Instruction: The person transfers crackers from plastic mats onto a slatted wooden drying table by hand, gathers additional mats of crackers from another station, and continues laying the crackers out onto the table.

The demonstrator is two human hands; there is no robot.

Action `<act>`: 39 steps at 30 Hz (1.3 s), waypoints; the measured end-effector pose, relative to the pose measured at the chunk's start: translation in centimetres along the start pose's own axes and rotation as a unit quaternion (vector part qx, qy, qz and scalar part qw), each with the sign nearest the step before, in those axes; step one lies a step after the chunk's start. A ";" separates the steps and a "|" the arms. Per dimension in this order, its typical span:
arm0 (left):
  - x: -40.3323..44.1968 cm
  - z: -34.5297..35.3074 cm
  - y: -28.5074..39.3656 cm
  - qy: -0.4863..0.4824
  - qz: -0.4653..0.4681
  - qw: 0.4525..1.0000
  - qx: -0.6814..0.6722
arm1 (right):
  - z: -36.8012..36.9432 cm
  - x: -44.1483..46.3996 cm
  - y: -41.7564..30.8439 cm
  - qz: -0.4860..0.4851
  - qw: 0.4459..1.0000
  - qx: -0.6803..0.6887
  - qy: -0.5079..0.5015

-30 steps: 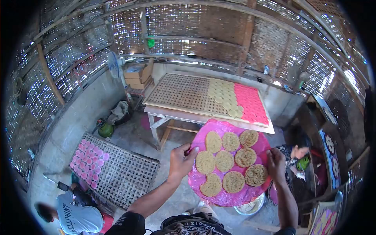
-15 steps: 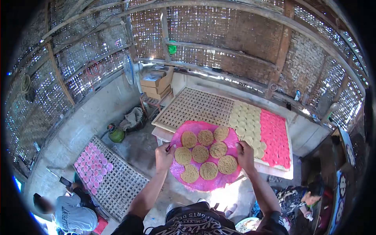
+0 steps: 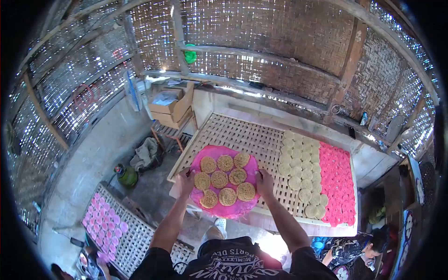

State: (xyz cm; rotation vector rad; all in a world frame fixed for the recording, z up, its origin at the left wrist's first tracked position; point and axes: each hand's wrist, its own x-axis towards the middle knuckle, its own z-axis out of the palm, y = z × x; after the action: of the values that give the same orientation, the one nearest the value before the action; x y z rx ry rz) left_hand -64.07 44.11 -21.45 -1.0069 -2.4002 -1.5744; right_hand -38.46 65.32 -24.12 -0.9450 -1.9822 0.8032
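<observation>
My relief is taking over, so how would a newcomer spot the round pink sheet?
Find the large tan lattice rack at centre right. At its near left edge, the left hand and right hand hold the round pink sheet. Unlike the red-pink layer lying on that rack, it is held up and bears nine tan discs.

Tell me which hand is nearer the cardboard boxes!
Left. The left hand is in front of the cardboard boxes, slightly right; the right hand, across the pink sheet, is farther right.
</observation>
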 end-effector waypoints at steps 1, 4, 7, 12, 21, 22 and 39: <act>1.4 0.9 -1.4 -0.006 0.010 1.000 0.000 | 1.4 0.4 0.9 0.012 1.000 0.002 0.006; 5.0 3.7 -5.7 -0.098 -0.033 0.992 0.072 | 5.7 0.6 3.7 0.061 0.998 0.015 0.000; 6.3 7.0 -11.3 -0.138 -0.017 0.982 0.128 | 9.5 -1.6 8.3 0.128 0.990 -0.048 -0.037; 6.4 14.9 -18.1 -0.108 0.039 0.973 0.200 | 7.5 -3.5 8.9 0.171 0.972 -0.163 -0.006; 3.8 25.3 -3.7 -0.313 0.143 0.874 0.344 | 4.8 -5.3 4.8 0.207 0.973 -0.094 0.043; 3.9 25.6 -3.6 -0.317 0.146 0.873 0.341 | 4.9 -5.4 4.7 0.196 0.974 -0.102 0.050; -2.1 23.3 6.3 -0.426 0.307 0.844 -0.107 | 2.4 0.7 9.2 0.491 0.707 0.503 0.073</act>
State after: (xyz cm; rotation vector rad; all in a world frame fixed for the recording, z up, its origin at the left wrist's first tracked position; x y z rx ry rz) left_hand -52.73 64.38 -28.16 -2.6399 -1.8725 -1.2891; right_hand -37.73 70.23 -32.20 -1.2153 -0.4656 2.0087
